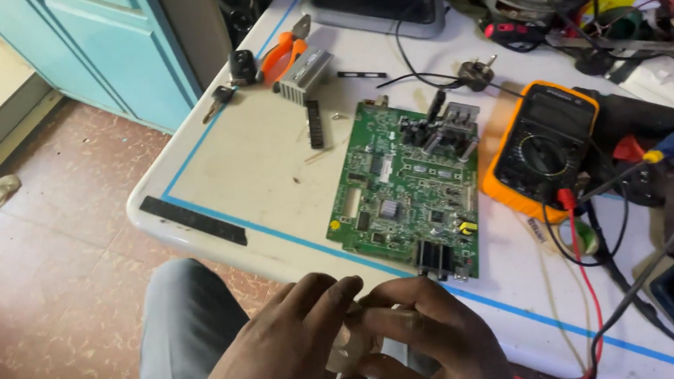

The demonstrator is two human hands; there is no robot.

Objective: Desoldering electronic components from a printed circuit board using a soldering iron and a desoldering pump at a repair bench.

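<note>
Small pale object (362, 329), whitish and a little translucent, pinched between both hands at the bottom edge of the view, just off the near rim of the counter (230, 154) and above a grey trouser leg (173, 331). Mostly hidden by fingers; shape and make impossible to tell (only a pale sliver shows, blurred). Left hand (285, 350) curled in from the left, grip closed with fingertips pressed onto the object's left side. Right hand (437, 338) wrapped over it from the right, grip likewise closed on it, thumb and fingers bent round.

Just beyond the hands, lying flat on the counter: green circuit board (401, 188), rectangular, crowded with chips, black connectors along its near edge, capacitors and a finned metal block at its far end. Right beside it, touching or nearly so, orange-cased multimeter (541, 149) with dark dial, its red and black leads trailing toward the near edge. Left of the board, a short black strip (315, 124); farther back, a silver finned heat sink (304, 73), orange-handled pliers (282, 53) and a key with black fob (221, 97). Long black bar (193, 220) near the counter's left corner, beside a blue tape line. Tangle of cables and tools over the far right. Reddish tiled floor (47, 276) and pale blue cupboard door (113, 47) at left.
</note>
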